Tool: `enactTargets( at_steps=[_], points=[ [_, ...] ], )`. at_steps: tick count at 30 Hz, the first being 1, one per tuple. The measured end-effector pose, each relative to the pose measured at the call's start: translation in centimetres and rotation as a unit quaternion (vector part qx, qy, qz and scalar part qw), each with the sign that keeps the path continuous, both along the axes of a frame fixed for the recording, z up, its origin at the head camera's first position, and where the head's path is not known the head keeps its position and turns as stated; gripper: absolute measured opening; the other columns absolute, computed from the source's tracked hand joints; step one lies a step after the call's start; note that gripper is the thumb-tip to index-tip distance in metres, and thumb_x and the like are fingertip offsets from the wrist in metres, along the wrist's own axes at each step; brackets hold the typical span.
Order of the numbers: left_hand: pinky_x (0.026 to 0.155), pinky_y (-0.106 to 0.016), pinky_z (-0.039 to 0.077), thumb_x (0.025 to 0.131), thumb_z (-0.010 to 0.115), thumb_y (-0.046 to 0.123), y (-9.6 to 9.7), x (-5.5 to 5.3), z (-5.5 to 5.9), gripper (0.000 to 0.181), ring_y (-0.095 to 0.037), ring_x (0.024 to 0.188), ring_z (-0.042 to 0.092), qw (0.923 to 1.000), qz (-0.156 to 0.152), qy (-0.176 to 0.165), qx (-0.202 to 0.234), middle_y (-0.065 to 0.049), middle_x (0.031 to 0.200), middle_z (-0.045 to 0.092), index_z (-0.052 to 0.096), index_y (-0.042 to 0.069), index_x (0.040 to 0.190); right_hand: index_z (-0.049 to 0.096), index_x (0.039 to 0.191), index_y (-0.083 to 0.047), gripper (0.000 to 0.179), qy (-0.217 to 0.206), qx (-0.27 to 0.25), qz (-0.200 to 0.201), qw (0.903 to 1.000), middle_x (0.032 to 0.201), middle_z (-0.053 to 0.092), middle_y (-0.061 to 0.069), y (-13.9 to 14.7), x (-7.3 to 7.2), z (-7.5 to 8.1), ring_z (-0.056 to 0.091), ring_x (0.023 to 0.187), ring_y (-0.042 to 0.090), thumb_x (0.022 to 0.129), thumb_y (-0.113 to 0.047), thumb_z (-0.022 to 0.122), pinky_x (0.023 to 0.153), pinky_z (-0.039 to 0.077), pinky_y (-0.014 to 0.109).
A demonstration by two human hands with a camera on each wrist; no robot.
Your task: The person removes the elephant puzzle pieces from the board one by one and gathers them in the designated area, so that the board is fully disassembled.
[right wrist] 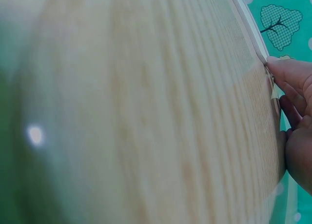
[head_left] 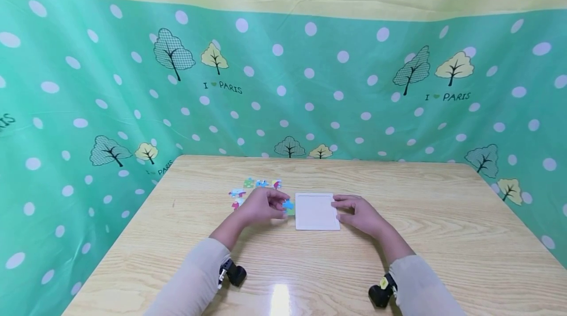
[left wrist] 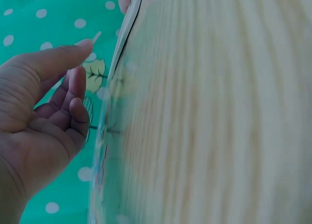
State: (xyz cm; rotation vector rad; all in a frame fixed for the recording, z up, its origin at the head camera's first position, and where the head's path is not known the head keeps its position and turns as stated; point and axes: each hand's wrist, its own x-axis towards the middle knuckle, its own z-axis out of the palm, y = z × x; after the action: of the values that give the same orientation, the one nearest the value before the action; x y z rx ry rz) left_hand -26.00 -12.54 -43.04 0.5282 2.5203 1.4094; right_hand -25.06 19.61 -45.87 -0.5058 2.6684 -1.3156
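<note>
Between thumb and fingers, my left hand (head_left: 262, 205) pinches a blue and green jigsaw puzzle piece (head_left: 288, 206) just left of a square white puzzle tray (head_left: 316, 212). In the left wrist view the piece (left wrist: 97, 37) shows edge-on at the thumb tip, above the table. The tray lies flat with a raised rim. My right hand (head_left: 361, 213) rests at its right edge, thumb and fingertips touching the rim. In the right wrist view the thumb of that hand (right wrist: 295, 92) lies against the tray's corner (right wrist: 261, 53).
Several loose puzzle pieces (head_left: 262, 183) lie behind and left of my left hand, one pink and white piece (head_left: 237, 203) partly beside the wrist. The wooden table (head_left: 443, 207) reaches back to a green dotted curtain (head_left: 310, 89). Black cameras sit on both wrists.
</note>
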Motion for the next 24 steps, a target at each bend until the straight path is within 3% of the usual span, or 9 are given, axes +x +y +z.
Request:
enactTargets(
  at_steps=[11, 24],
  points=[
    [0.068, -0.025, 0.055, 0.078, 0.089, 0.003, -1.8, -0.6, -0.2, 0.038, -0.01, 0.075, 0.062, 0.9949, 0.002, 0.059, -0.082, 0.003, 0.083, 0.069, 0.077, 0.002, 0.114, 0.071, 0.129, 0.0, 0.035, 0.001, 0.006, -0.001, 1.0, 0.149, 0.055, 0.017, 0.1, 0.0, 0.0, 0.037, 0.144, 0.047, 0.095, -0.003, 0.073, 0.118, 0.029, 0.061],
    [0.068, -0.025, 0.054, 0.079, 0.089, 0.003, -2.5, -0.6, -0.3, 0.026, -0.011, 0.076, 0.06, 0.9917, 0.008, 0.047, -0.119, 0.003, 0.083, 0.069, 0.079, 0.002, 0.104, 0.07, 0.13, -0.001, 0.035, -0.007, 0.007, -0.008, 0.9999, 0.151, 0.054, 0.016, -0.1, 0.0, 0.1, 0.036, 0.145, 0.047, 0.095, -0.004, 0.073, 0.119, 0.027, 0.062]
  ],
)
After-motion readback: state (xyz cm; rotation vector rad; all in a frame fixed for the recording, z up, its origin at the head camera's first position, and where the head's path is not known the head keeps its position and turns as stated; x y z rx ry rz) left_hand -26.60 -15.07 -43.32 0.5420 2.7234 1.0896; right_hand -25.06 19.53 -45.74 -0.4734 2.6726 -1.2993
